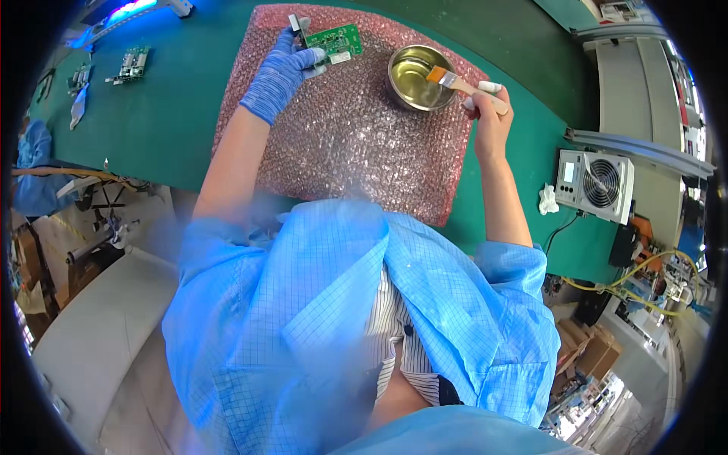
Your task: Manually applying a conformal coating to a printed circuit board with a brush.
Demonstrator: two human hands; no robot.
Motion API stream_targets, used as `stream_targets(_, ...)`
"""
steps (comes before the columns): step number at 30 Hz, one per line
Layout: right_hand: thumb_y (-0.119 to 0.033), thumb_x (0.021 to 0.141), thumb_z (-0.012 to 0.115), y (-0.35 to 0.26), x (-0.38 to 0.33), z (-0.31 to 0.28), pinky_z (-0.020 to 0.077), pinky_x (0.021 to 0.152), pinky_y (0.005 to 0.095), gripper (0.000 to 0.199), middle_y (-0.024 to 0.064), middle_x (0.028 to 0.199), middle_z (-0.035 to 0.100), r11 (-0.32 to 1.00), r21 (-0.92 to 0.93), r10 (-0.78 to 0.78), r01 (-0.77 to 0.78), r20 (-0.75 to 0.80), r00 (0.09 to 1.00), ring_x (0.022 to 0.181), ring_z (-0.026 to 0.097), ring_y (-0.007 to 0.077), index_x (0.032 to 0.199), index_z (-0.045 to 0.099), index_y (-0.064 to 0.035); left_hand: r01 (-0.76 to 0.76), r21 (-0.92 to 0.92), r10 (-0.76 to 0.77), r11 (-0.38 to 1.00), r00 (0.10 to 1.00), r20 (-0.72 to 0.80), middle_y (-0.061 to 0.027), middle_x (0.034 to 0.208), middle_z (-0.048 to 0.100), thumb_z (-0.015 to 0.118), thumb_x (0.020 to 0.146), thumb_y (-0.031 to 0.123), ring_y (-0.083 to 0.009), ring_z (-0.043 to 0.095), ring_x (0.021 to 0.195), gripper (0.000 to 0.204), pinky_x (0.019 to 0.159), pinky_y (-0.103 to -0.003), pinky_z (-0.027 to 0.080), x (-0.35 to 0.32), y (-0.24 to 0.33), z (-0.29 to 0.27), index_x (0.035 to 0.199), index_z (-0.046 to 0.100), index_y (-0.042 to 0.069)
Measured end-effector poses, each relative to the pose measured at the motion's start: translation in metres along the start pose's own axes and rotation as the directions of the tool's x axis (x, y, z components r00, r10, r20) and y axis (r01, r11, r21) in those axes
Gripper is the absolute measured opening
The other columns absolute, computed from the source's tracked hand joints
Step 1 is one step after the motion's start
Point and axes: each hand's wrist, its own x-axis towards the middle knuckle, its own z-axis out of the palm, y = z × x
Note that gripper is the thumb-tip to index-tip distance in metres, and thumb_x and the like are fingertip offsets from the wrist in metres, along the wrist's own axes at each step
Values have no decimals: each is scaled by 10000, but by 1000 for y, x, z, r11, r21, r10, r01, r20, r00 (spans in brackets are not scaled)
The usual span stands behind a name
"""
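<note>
My left hand (282, 70), in a blue striped glove with pale fingertips, grips a green circuit board (332, 42) by its left end, over the far part of the bubble wrap. My right hand (491, 114) is bare apart from white finger cots and closes round the wooden handle of a flat brush (455, 82). The brush's orange bristles reach over the rim into a round metal bowl (391, 76), which holds a yellowish clear liquid. Whether the bristle tips touch the liquid I cannot tell. Under both lies a sheet of pinkish bubble wrap (334, 144).
On the green table (174, 114) more circuit boards (133, 65) lie at the far left, below a glowing lamp (125, 14). A white fan unit (595, 184) stands at the right, with a crumpled white tissue (547, 199) beside it. A person's blue sleeve (38, 152) shows at the left edge.
</note>
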Motion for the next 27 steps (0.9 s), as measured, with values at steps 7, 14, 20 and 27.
stream_targets(7, -165, 866, 545, 16, -8, 0, 413, 500, 210, 128, 30, 698, 586, 990, -87, 118, -116, 26, 993, 605, 541, 77, 851, 542, -38, -10, 60, 20, 998, 987, -162, -115, 991, 573, 685, 790, 158, -200, 622, 836, 467, 584, -286, 600, -7, 1, 13, 1174, 452, 30)
stream_targets(14, -168, 861, 550, 19, -7, 1, 407, 504, 206, 125, 22, 689, 589, 987, -108, 121, -117, 26, 992, 594, 537, 74, 847, 553, -44, -31, -248, 18, 968, 998, -57, -89, 951, 591, 648, 811, 107, -196, 623, 843, 347, 605, -309, 600, -4, -9, -3, 1118, 502, 45)
stream_targets(20, -165, 854, 555, 1, -2, -18, 410, 496, 205, 126, 23, 680, 591, 990, -108, 87, -87, -4, 996, 581, 544, 74, 840, 558, -40, 14, -325, 21, 946, 994, 103, -104, 986, 596, 615, 822, 55, -198, 619, 877, 347, 712, -350, 584, -4, -15, 1, 1151, 506, 47)
stream_targets(27, -173, 836, 576, -21, -2, -52, 369, 474, 194, 136, 23, 655, 592, 983, -159, 93, -92, -4, 996, 535, 511, 65, 871, 597, -43, 36, -228, -3, 973, 990, 143, -94, 964, 622, 637, 821, 137, -205, 627, 883, 339, 724, -344, 570, 8, -12, 10, 1132, 548, 36)
